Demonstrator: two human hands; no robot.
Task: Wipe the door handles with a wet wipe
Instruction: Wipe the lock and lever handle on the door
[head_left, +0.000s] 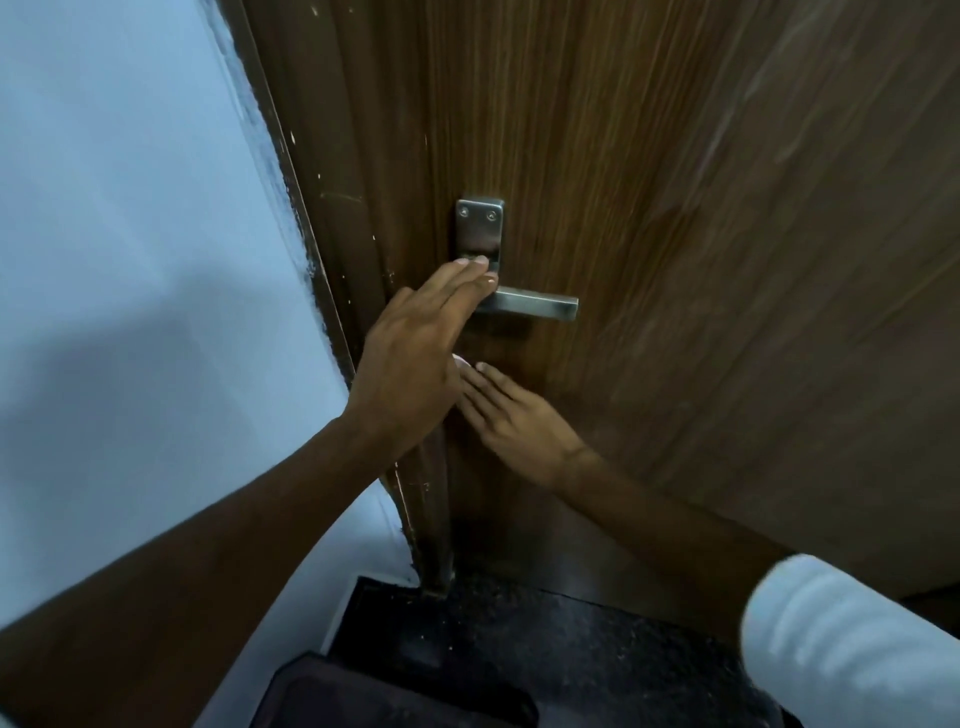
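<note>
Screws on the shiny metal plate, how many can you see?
2. One screw sits at the plate's top left, the other screw at its top right. The left hand covers the lower part, so more may be hidden.

Door (675, 208) at right, wall (130, 208) at left, door frame (332, 234) between them. Backplate (479, 223) mounted on the door near its left edge; lever handle (537, 304) projects rightward below it. Left hand (415, 353) overlaps the lever's base; right hand (514, 415) lies beneath, on the door. Floor (519, 634) below.
</note>
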